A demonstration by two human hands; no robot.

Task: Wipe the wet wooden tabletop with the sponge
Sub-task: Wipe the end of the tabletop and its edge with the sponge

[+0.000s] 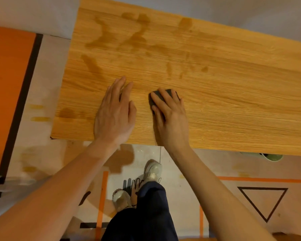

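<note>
The wooden tabletop (215,87) fills the upper half of the head view, with dark wet streaks (129,37) across its far left and middle. A dark grey sponge (154,94) lies near the front edge, mostly hidden under my right hand (169,115), whose straight fingers press down on it. My left hand (115,113) rests flat on the wood just left of the sponge, fingers straight and holding nothing.
A damp patch (66,113) marks the table's front left corner. Below the front edge are my legs and shoes (152,171) on a floor with orange and black tape lines. A green container (272,156) peeks out under the table at right. An orange panel (9,84) stands at left.
</note>
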